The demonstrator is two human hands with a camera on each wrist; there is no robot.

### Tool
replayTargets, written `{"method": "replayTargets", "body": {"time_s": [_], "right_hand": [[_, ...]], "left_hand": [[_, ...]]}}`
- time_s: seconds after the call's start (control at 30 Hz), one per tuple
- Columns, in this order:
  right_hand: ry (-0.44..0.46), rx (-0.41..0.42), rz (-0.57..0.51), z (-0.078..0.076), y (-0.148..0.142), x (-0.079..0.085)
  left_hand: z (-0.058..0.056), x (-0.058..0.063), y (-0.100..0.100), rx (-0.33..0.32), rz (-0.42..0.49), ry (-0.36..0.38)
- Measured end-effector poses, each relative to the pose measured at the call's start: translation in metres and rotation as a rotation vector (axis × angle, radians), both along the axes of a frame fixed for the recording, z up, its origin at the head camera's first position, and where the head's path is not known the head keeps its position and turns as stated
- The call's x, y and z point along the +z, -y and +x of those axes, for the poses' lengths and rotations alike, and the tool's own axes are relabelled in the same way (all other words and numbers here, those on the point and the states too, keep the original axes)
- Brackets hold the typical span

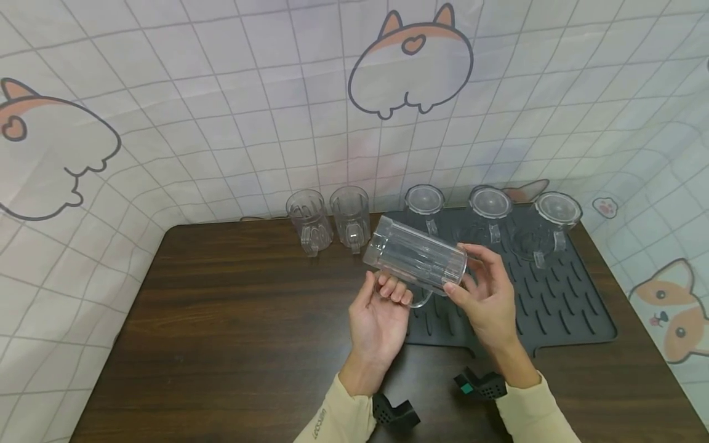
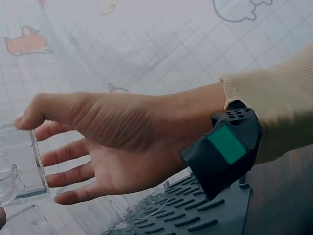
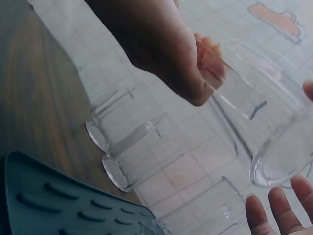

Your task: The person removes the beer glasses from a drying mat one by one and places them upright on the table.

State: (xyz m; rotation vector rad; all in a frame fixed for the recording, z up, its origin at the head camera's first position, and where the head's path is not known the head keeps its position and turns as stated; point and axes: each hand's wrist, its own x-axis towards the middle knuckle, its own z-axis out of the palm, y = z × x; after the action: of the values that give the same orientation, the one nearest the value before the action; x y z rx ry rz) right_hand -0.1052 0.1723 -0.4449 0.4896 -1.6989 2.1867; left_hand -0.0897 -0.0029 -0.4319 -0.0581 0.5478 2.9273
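Note:
A clear glass mug (image 1: 418, 255) is held tilted, nearly on its side, above the front left part of a dark drying mat (image 1: 554, 307). My right hand (image 1: 487, 295) grips one end, thumb on the near side and fingers on the far side; the right wrist view shows the thick base (image 3: 286, 152) there. At the mug's lower left side, near the handle (image 1: 423, 300), my left hand (image 1: 382, 320) has its fingers curled against the glass. The left wrist view shows its thumb and fingertips at the mug's edge (image 2: 40, 164).
Two upright glass mugs (image 1: 309, 218) (image 1: 350, 215) stand at the table's back edge. Three mugs (image 1: 424, 200) (image 1: 490, 203) (image 1: 558, 209) sit upside down along the mat's back. Behind the brown table (image 1: 221, 320) rises a grid-patterned cloth (image 1: 249, 123).

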Motion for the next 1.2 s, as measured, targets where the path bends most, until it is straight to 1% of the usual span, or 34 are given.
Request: {"method": "replayTargets", "body": {"time_s": [0.1,0.23,0.33,0.4,0.5,0.6,0.73,0.8,0.93,1.07,1.2], "right_hand": [[-0.029,0.023,-0.001,-0.002,-0.007,0.001],[-0.072,0.012,0.017,-0.005,-0.021,0.000],[-0.073,-0.039,0.060,-0.006,-0.034,-0.002],[-0.050,-0.081,0.095,-0.007,-0.044,-0.003],[0.004,-0.161,0.192,-0.007,-0.058,-0.004],[0.053,-0.238,0.350,-0.005,-0.074,-0.004],[0.097,-0.313,0.539,-0.001,-0.095,-0.004],[0.122,-0.343,0.597,0.001,-0.104,-0.005],[0.182,-0.386,0.671,0.005,-0.124,-0.009],[0.203,-0.410,0.734,0.007,-0.142,-0.013],[0.214,-0.459,0.860,0.010,-0.156,-0.016]], "left_hand": [[-0.002,0.001,0.002,0.003,-0.008,-0.012],[-0.004,0.002,0.005,0.007,-0.021,-0.034],[-0.006,0.003,0.008,0.008,-0.029,-0.053],[-0.007,0.004,0.010,0.009,-0.042,-0.069],[-0.010,0.005,0.013,0.015,-0.070,-0.088],[-0.013,0.006,0.016,0.031,-0.096,-0.108],[-0.015,0.009,0.019,0.051,-0.136,-0.151],[-0.015,0.010,0.022,0.061,-0.168,-0.176],[-0.017,0.014,0.026,0.083,-0.230,-0.205],[-0.018,0.016,0.031,0.104,-0.274,-0.221],[-0.018,0.019,0.037,0.118,-0.306,-0.233]]}}
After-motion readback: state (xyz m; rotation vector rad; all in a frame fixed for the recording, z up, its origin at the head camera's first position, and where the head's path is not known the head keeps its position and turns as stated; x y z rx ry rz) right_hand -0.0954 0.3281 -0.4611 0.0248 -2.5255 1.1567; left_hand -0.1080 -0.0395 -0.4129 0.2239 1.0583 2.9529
